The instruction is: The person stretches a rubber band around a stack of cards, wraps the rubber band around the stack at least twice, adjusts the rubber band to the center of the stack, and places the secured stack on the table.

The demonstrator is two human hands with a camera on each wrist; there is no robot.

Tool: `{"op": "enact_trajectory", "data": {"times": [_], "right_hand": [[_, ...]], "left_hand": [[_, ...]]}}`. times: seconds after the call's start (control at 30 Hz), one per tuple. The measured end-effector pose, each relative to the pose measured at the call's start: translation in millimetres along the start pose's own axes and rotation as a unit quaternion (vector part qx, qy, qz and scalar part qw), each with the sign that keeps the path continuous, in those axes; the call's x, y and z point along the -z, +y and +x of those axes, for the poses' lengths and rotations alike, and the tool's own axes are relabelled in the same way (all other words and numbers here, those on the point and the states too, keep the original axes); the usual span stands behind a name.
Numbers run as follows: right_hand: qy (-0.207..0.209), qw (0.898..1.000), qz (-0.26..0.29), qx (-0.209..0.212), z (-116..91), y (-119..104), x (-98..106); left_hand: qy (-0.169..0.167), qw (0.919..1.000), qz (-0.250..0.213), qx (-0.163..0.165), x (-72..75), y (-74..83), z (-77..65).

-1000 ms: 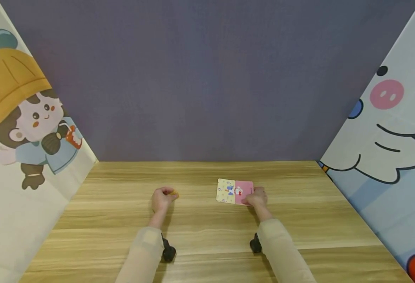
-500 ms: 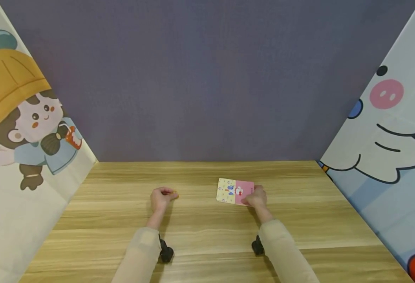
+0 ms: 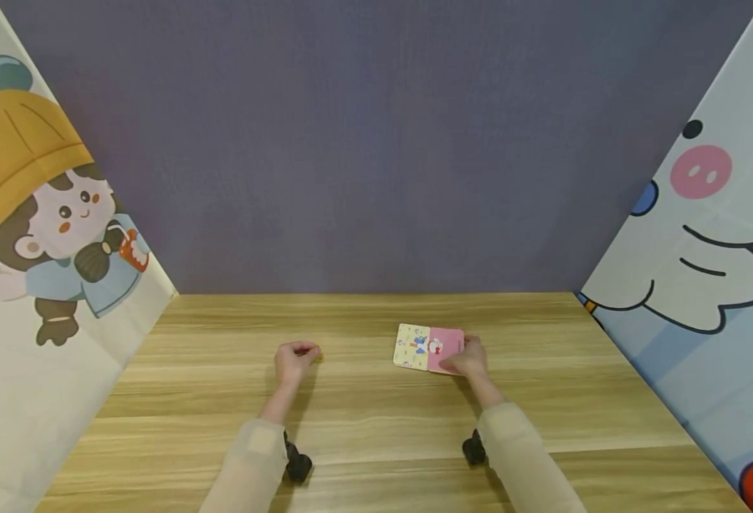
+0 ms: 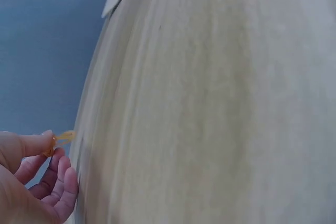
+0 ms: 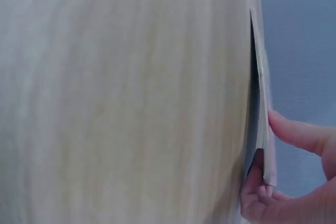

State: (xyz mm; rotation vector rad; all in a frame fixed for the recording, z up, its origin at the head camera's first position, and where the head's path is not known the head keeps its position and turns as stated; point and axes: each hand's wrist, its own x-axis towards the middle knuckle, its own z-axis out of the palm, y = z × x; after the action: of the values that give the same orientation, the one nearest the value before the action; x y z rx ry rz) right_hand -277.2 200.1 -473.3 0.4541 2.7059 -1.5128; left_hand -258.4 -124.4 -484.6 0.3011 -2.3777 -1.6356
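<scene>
Your left hand (image 3: pixel 291 365) is doing a little pinch: thumb and index tips squeezed on a small orange loop (image 4: pixel 65 137), the other fingers bent loosely below them. The loop pokes out past your fingertips, just above the tabletop in the head view, well to the left of the card.

Your right hand (image 3: pixel 471 358) has the right edge of the yellow-and-pink card (image 3: pixel 412 347), thumb on top and fingers tucked underneath. From the right wrist cam you've got that edge tipped up off the wood, with a dark gap under it narrowing toward the far end. The yellow half points left, and your thumb's on the pink half.

Both your forearms come in from the bottom, angled slightly inward, in pale sleeves (image 3: pixel 533 463), with a black wrist camera (image 3: pixel 298 467) sticking out on the inner side of each. Your hands are well apart, about level with each other on the wood-grain table (image 3: pixel 370 420). Behind that there's a grey-purple backdrop (image 3: pixel 376 149), then a cartoon kid in a yellow hat (image 3: pixel 23 153) on the left panel and a pink snout (image 3: pixel 701 172) on the right one.
</scene>
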Motion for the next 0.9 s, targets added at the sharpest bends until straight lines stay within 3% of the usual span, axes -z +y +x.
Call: {"op": "enact_trajectory", "data": {"times": [0.23, 0.5, 0.67, 0.9], "right_hand": [[-0.029, 0.998, 0.047, 0.000, 0, 3, 5], [-0.029, 0.989, 0.140, -0.041, -2, 4, 7], [-0.031, 0.986, 0.156, -0.048, -2, 6, 7], [-0.054, 0.981, 0.178, -0.057, -5, 4, 8]], "left_hand": [[-0.017, 0.9996, -0.019, 0.013, -2.1, 5.9, -4.5], [-0.018, 0.9953, -0.095, -0.003, -2.2, 15.0, -11.5], [-0.024, 0.9908, -0.133, -0.009, -0.1, 19.7, -16.6], [-0.026, 0.9880, -0.152, -0.013, 3.6, 28.7, -25.2]]}}
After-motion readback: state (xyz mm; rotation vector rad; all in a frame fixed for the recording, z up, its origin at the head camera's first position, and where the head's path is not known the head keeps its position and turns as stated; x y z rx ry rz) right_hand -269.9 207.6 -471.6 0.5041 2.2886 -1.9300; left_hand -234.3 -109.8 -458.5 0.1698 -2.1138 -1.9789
